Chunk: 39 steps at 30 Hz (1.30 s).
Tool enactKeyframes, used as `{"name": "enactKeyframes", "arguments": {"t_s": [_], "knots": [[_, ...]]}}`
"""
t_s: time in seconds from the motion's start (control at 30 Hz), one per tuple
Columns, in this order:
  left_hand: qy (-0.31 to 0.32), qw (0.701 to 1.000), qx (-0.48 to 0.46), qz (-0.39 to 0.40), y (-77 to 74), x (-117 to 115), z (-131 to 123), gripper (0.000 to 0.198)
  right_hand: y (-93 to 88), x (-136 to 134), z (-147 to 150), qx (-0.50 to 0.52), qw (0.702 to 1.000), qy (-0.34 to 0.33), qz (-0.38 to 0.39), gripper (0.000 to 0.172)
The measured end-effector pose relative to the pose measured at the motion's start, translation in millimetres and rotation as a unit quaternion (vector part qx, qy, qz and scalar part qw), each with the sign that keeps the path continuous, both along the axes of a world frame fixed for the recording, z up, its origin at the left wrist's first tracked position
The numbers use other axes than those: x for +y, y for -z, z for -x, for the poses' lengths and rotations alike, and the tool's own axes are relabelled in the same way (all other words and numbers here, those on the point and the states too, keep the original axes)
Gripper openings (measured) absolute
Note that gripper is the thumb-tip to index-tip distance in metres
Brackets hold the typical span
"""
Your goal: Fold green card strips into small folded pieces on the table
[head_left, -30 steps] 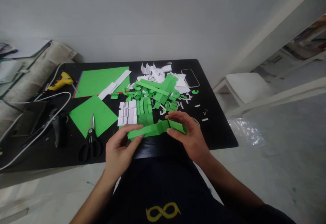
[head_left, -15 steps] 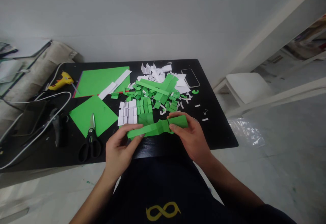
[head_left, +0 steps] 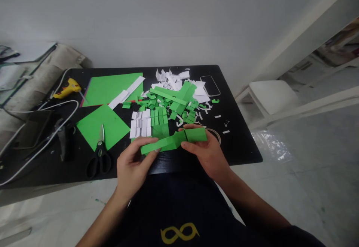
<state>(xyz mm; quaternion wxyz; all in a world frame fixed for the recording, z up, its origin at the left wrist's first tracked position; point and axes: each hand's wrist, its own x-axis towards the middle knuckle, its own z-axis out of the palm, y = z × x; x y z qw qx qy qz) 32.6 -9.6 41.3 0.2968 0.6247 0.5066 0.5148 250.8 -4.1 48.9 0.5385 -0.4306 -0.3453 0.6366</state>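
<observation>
A creased green paper strip [head_left: 166, 143] is stretched between my two hands, above the near edge of the black table. My left hand [head_left: 134, 159] pinches its left end between thumb and fingers. Toward the right end, my right hand [head_left: 206, 151] grips it, with the thumb in front and the fingers behind. A dark line crosses the strip near the right thumb; I cannot tell if it is a fold or a gap. Just beyond lies a piece of folded white strips [head_left: 141, 123] beside folded green strips [head_left: 159, 116], laid on green paper.
A heap of green scraps [head_left: 179, 101] and white scraps [head_left: 169, 78] covers the table's middle. Black-handled scissors [head_left: 99, 159] lie on a green sheet [head_left: 98, 125] at left. Further left are a yellow glue gun [head_left: 70, 88] and a white cable [head_left: 53, 138]. A white stool [head_left: 273, 95] stands at right.
My right thumb has slid slightly left along the green paper strip, and the right hand has shifted a little. A tape-like ring beside the right hand shows more now. The left hand barely moved.
</observation>
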Motion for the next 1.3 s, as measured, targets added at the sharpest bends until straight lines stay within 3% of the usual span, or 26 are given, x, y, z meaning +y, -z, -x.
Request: {"name": "enactKeyframes", "arguments": {"t_s": [0.23,0.43,0.57,0.7,1.07,1.3], "knots": [[0.015,1.000,-0.005,-0.011,6.3,-3,-3,0.023,5.8,1,7,0.034,0.999,0.013,0.036,0.033],[0.061,0.994,0.039,-0.086,4.3,-1,-4,0.032,-2.1,-1,8,-0.009,1.000,0.001,0.016,0.031],[0.072,0.991,0.061,-0.090,1.5,-1,-6,0.033,-6.9,-3,10,-0.018,1.000,-0.011,0.004,0.034],[0.075,0.989,0.077,-0.098,0.3,-1,-7,0.034,-8.0,-4,10,-0.061,0.998,-0.015,0.000,0.026],[0.083,0.942,0.261,-0.192,8.8,1,-8,0.037,-3.0,-8,15,-0.130,0.991,0.007,-0.035,0.021],[0.080,0.937,0.282,-0.188,11.3,1,-7,0.029,1.0,-8,17,-0.186,0.979,0.020,-0.085,0.011]]}}
